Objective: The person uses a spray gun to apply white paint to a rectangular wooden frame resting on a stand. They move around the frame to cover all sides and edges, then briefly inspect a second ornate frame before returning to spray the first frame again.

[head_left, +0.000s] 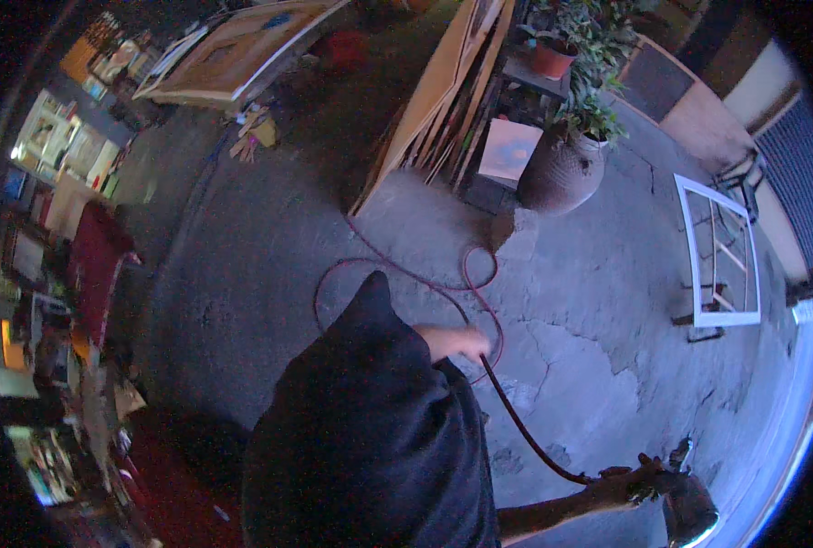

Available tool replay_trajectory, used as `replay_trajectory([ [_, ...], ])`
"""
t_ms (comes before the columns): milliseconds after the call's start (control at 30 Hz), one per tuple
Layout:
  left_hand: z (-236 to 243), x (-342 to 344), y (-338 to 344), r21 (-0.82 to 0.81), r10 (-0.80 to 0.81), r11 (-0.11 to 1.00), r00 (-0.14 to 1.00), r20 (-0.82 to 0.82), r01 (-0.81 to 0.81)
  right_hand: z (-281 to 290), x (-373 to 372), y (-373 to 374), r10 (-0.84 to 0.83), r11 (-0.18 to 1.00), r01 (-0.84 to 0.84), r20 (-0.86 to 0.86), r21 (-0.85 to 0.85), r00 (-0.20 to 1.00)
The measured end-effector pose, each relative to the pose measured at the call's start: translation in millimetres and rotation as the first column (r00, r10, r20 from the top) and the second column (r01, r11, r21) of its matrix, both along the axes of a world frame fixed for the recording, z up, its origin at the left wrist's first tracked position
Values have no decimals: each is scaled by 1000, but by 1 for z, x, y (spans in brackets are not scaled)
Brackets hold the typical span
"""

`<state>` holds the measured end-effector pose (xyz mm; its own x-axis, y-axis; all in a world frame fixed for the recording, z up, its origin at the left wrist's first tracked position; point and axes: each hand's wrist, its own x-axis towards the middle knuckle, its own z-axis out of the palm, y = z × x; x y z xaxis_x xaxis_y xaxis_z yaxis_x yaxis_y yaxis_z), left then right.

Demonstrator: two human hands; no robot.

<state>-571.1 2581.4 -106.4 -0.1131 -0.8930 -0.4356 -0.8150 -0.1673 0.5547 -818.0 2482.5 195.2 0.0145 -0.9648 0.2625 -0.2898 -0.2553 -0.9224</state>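
Observation:
My left hand (466,344) is closed around a thin dark red hose (521,422) in front of my body, with that elbow bent outward. From there the hose curves down to my right hand (639,480), at the lower right. The fingers of this hand are wrapped round what looks like a spray gun (689,507) with a rounded metal cup; the dim light blurs its details. Beyond it, to the right, a white rectangular frame (689,247) with thin inner bars rests on a low support, apart from both hands.
Loops of the hose (481,267) lie on the grey concrete floor (242,265). Tall boards (422,114) lean together at the back, beside a large textured pot (561,173) with a leafy plant. A framed panel (242,55) stands far left; cluttered shelves and a red cloth-like surface (100,265) line the left.

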Motion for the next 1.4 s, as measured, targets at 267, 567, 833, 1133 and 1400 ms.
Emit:
replay_trajectory([
  [267,49,14,39,127,371,866,791,487,-484,18,-133,-102,78,996,-76,31,-42,996],
  [567,-26,-138,37,-8,635,768,758,148,-641,20,-235,-187,90,996,-90,15,-21,996],
  [833,-2,-160,-75,120,591,786,793,148,-607,20,-335,-250,-121,992,120,20,41,992],
  [1133,-74,-160,-224,382,322,851,933,161,-360,14,-351,-253,-430,902,422,88,95,899],
  [1400,-80,-169,-443,241,221,942,972,83,-234,-19,-349,-305,-616,787,612,77,78,784],
])
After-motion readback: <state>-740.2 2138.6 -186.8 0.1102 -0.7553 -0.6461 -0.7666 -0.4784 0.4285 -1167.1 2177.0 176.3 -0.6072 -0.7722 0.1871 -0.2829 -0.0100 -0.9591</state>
